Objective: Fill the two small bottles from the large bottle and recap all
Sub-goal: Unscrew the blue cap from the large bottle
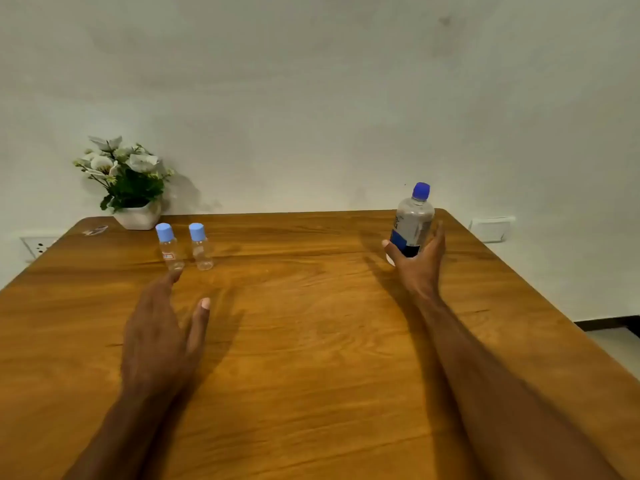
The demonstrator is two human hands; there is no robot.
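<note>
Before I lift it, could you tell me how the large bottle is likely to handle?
The large bottle is tall and narrow, so a push near its blue cap would probably tip it. Its clear plastic wall likely flexes under a hard squeeze. The right hand takes it low, around the dark label, which seems sensible.

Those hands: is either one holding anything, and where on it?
The right hand grips the large bottle around its lower body. The left hand holds nothing.
</note>
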